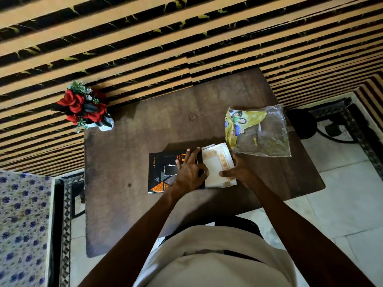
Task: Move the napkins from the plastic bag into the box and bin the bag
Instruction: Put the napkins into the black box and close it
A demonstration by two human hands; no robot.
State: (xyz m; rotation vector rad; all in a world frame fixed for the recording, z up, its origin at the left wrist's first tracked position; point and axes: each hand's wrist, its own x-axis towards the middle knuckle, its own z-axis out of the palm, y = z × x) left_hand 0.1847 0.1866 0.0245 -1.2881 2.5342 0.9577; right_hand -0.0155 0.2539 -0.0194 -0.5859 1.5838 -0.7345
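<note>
Progress check — roughly the middle of the job, judging from the layout.

Napkins (217, 164): a white stack with a gold border pattern, out of the bag, sitting right between the two hands. Right hand (238, 172) is clamped on the stack's right edge, thumb across the near face, fingers hidden behind it. Left hand (191, 168) lies with fingers spread flat on the black box (163, 172), heel and thumb pressing against the stack's left side. So not a closed grip there, more a steadying press on box and stack together.

Box: black with orange print, directly under and left of the left hand. Can't tell whether the lid is open or whether the stack is partly inside — it looks like it butts against or overlaps the box's right edge, but the hands cover the joint.

Plastic bag (257, 131): lies flat on the table (124, 162), just beyond the right hand and a little to its right, apart from the stack. Clear film with a yellow printed panel, looks empty.

Done: bag emptied, as far as I can see.
Left: seat the napkins in the box, close it if it closes, then bin the bag — no bin identifiable in view.

Flower vase (87, 108) is well beyond the left hand, out of the way.
</note>
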